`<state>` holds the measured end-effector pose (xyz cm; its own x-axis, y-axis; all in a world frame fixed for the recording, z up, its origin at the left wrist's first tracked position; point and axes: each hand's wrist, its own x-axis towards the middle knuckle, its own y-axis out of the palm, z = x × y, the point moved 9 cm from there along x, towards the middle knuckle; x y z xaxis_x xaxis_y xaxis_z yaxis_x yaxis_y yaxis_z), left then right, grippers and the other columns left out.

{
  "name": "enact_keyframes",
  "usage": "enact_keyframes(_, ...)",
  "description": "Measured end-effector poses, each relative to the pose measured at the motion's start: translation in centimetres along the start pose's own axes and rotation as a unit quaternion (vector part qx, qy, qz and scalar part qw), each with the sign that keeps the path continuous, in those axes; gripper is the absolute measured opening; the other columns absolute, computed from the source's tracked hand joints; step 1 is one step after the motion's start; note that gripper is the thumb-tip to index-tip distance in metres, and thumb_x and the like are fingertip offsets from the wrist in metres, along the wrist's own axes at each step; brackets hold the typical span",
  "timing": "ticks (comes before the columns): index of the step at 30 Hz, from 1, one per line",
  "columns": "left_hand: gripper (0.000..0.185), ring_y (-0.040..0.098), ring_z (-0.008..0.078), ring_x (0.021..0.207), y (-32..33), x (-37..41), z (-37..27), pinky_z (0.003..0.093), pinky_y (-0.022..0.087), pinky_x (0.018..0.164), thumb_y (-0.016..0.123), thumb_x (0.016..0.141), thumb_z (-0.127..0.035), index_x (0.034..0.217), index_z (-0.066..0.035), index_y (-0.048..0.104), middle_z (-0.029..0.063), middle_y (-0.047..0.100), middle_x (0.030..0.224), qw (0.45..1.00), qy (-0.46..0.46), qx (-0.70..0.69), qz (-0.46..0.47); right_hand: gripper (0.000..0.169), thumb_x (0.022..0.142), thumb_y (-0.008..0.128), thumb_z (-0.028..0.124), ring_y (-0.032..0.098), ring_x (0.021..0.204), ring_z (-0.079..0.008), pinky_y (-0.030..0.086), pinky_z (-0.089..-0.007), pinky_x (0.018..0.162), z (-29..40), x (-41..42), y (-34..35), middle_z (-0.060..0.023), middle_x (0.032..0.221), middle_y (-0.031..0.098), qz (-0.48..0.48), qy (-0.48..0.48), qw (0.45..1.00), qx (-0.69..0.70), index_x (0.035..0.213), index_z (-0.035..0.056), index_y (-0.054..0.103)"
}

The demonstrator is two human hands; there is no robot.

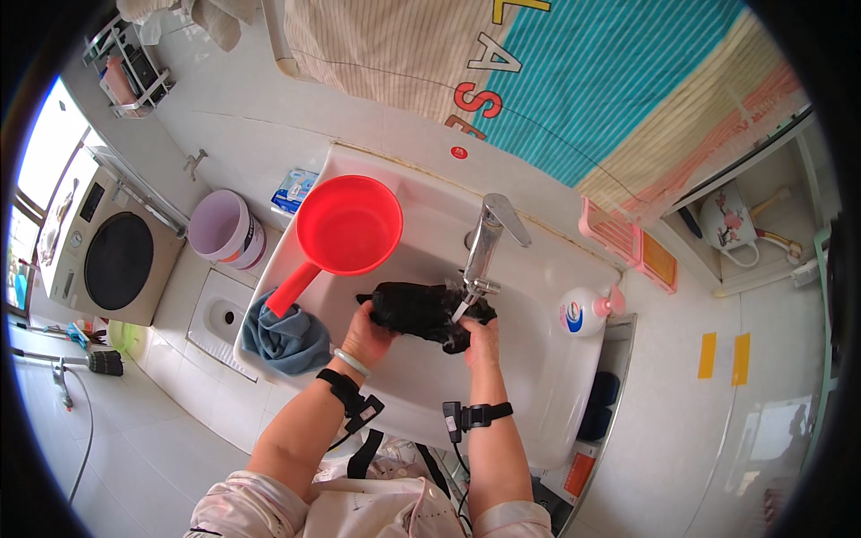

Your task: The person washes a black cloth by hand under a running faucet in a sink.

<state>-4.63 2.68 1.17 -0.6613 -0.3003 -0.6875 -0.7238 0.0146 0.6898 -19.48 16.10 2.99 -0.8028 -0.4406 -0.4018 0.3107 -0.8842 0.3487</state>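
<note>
Over the white sink basin (pixel 511 383), both of my hands hold a wet black item (pixel 414 309), maybe a shoe; its kind is not settled. My left hand (pixel 372 338) grips its left end, with the fingers mostly hidden underneath. At the right end, my right hand (pixel 482 339) holds it beneath the spout of a chrome faucet (pixel 483 249). Water runs from the spout onto the black surface. A red plastic dipper (pixel 350 225) rests on the basin's left side, its handle over a crumpled blue-grey cloth (pixel 286 339).
A white pump bottle (pixel 582 313) with a pink top stands on the right rim. Beyond the left rim are a wipes pack (pixel 294 190), a lilac bucket (pixel 222 228), a squat toilet (pixel 218 316) and a washing machine (pixel 111 249). A striped towel (pixel 572 81) hangs behind the basin.
</note>
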Motion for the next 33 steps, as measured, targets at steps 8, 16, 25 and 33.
enact_keyframes(8, 0.044, 0.052, 0.0208, 0.106, -0.8, 0.1, 5.3, 0.0380, 0.038, 0.095, 0.051, 0.085, -0.043, 0.110, -0.009, 0.055, 0.0053, 0.057, 0.113, 0.987, -0.148, 0.042, 0.053, 0.043, 0.070, 0.058, 0.002, 0.058, 0.089, -0.0219, 0.048, -0.0333, 0.075, -4.1, -2.9, 1.5, -0.0089, 0.099, 0.057, 0.040, 0.148, 0.988, -0.004, 0.112, 0.0059, 0.048)
enact_keyframes(16, 0.049, 0.058, 0.0202, 0.094, -3.8, 7.2, 6.3, 0.0348, 0.044, 0.088, 0.049, 0.084, -0.049, 0.107, -0.007, 0.057, 0.0069, 0.061, 0.103, 0.969, -0.045, 0.208, 0.125, 0.038, 0.077, 0.064, 0.029, 0.059, 0.080, -0.0171, 0.046, -0.0274, 0.072, -2.1, -4.9, 4.3, -0.0066, 0.089, 0.061, 0.076, 0.098, 0.989, -0.077, 0.101, 0.0004, 0.056)
enact_keyframes(25, 0.067, 0.048, 0.0341, 0.104, 5.8, 1.5, 5.2, 0.0350, 0.038, 0.092, 0.063, 0.067, -0.014, 0.124, 0.006, 0.036, 0.0233, 0.050, 0.112, 0.548, 0.351, 0.727, 0.218, 0.043, 0.084, 0.048, 0.036, 0.057, 0.074, -0.0413, 0.045, -0.0459, 0.065, 2.5, -5.0, 4.4, -0.0255, 0.072, 0.059, -0.089, -0.121, 0.847, -0.511, 0.079, -0.0049, 0.060)
enact_keyframes(33, 0.036, 0.059, 0.0189, 0.089, 2.6, 2.2, 6.5, 0.0314, 0.049, 0.079, 0.057, 0.084, -0.029, 0.110, -0.004, 0.052, 0.0061, 0.060, 0.100, 0.982, -0.107, 0.144, 0.054, 0.043, 0.087, 0.048, 0.037, 0.059, 0.076, -0.0256, 0.045, -0.0352, 0.072, -0.5, -0.8, -0.9, -0.0154, 0.081, 0.062, -0.080, -0.088, 0.930, -0.347, 0.092, -0.0045, 0.058)
